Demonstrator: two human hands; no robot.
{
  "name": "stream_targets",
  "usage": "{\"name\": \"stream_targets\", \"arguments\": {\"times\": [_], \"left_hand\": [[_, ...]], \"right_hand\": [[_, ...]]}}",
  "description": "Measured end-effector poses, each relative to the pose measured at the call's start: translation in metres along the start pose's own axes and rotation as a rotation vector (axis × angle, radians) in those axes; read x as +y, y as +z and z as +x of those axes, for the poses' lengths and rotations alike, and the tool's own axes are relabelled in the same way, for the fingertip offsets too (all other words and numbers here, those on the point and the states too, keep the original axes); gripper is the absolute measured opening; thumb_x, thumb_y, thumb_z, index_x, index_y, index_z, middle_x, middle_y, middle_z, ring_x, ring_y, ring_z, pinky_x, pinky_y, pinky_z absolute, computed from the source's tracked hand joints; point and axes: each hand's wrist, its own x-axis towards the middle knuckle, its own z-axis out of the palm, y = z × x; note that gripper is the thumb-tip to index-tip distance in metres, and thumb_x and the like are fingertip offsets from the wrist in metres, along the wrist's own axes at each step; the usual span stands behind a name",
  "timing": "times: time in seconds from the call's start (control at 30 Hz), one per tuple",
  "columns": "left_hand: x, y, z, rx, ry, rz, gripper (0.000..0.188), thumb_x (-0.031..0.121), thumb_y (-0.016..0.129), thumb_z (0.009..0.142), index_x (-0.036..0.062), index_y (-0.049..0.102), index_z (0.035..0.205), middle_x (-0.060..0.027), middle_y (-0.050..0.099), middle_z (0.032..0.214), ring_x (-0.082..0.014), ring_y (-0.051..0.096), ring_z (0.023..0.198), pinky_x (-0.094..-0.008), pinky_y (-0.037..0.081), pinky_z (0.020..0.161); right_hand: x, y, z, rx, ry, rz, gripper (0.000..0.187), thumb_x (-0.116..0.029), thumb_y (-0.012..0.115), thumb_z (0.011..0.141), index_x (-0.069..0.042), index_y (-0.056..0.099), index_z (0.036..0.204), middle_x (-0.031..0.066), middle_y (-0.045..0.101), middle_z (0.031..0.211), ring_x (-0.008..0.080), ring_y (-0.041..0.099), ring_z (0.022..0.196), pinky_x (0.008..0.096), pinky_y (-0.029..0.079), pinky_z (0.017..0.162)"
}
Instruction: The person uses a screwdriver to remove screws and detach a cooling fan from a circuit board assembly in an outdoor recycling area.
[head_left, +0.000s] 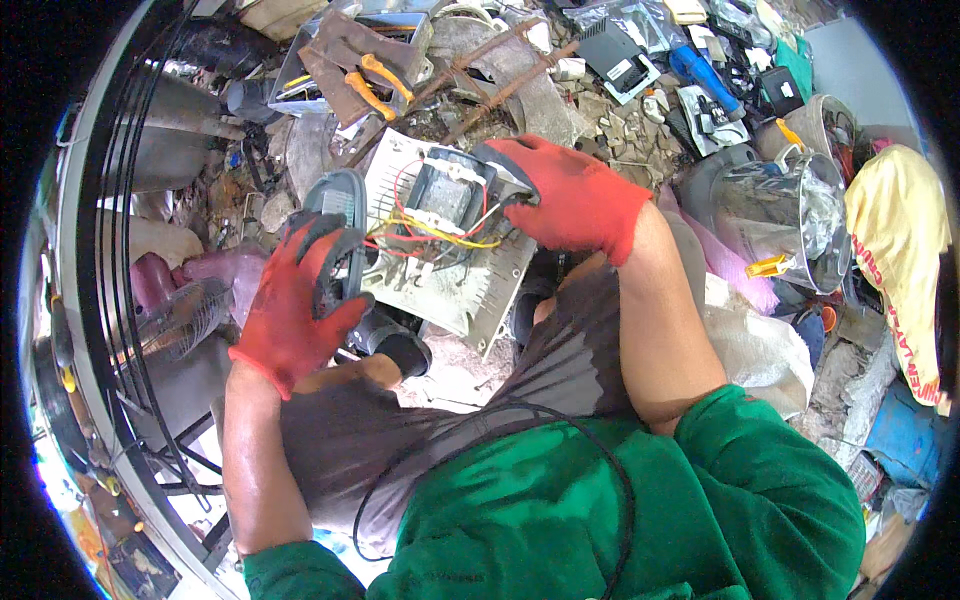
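My left hand (300, 295), in a red and black glove, has its fingers wrapped round a grey oval plastic housing (345, 195). The housing stands at the left edge of a dirty white plastic panel (482, 300). Fixed to that panel is a dark grey boxy part (447, 195), with loose red and yellow wires (440, 235) running across it. At the upper right of the panel, my gloved right hand (575, 195) is closed beside the boxy part. A greyish piece shows at its fingertips, but I cannot tell what it is.
Ahead lie yellow-handled pliers (380, 85) on a brown plate by a grey bin (405, 30). Broken bits cover the ground. To the right are a blue torch-like object (705, 80), a clear bucket (770, 215) and a yellow sack (900, 240). Black cables (120, 220) run along the left.
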Motion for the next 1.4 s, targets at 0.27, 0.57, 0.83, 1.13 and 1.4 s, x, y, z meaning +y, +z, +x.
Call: {"name": "stream_targets", "arguments": {"times": [0.27, 0.57, 0.83, 1.13, 1.4], "left_hand": [[-0.003, -0.011, 0.005, -0.102, -0.073, -0.052, 0.069, 0.028, 0.077, 0.076, 0.0070, 0.052, 0.137, -0.0217, 0.043, 0.146, -0.0460, 0.037, 0.138, -0.0511, 0.032, 0.115], [-0.024, -0.021, 0.006, -0.213, 0.053, -0.107, 0.072, 0.032, 0.077, 0.075, 0.0057, 0.054, 0.137, -0.0190, 0.048, 0.140, -0.0457, 0.041, 0.132, -0.0562, 0.033, 0.111], [-0.017, -0.046, -0.018, -0.013, 0.018, -0.132, 0.061, 0.025, 0.072, 0.080, 0.0054, 0.054, 0.135, -0.0208, 0.054, 0.130, -0.0394, 0.052, 0.121, -0.0488, 0.038, 0.107], [-0.034, -0.027, -0.042, 0.268, 0.014, -0.235, 0.049, 0.017, 0.062, 0.088, 0.0030, 0.053, 0.135, -0.0250, 0.059, 0.127, -0.0433, 0.057, 0.116, -0.0436, 0.046, 0.101], [-0.013, -0.022, -0.045, 0.428, -0.062, -0.167, 0.040, 0.018, 0.060, 0.095, -0.0012, 0.057, 0.130, -0.0222, 0.065, 0.122, -0.0341, 0.062, 0.116, -0.0395, 0.046, 0.101]], "right_hand": [[0.011, 0.014, 0.025, 0.306, 0.010, 0.132, 0.045, -0.013, 0.057, 0.093, -0.001, 0.052, 0.136, 0.0222, 0.063, 0.127, 0.0353, 0.062, 0.116, 0.0406, 0.047, 0.101], [-0.001, 0.000, 0.054, -0.044, 0.058, 0.132, 0.051, -0.022, 0.072, 0.083, -0.002, 0.058, 0.128, 0.0174, 0.065, 0.112, 0.0301, 0.066, 0.101, 0.0376, 0.052, 0.088], [0.004, -0.013, 0.076, -0.289, 0.222, 0.345, 0.032, -0.016, 0.071, 0.085, -0.002, 0.063, 0.113, 0.0106, 0.068, 0.096, 0.0171, 0.062, 0.085, 0.0338, 0.051, 0.077], [-0.001, 0.009, 0.065, -0.112, 0.055, 0.113, 0.044, -0.034, 0.062, 0.091, -0.005, 0.062, 0.124, 0.0182, 0.068, 0.115, 0.0333, 0.064, 0.107, 0.0387, 0.048, 0.095], [0.030, -0.013, 0.032, 0.250, 0.010, 0.370, 0.038, -0.019, 0.056, 0.099, -0.004, 0.056, 0.134, 0.0048, 0.065, 0.120, 0.0137, 0.059, 0.104, 0.0294, 0.048, 0.091]]}}
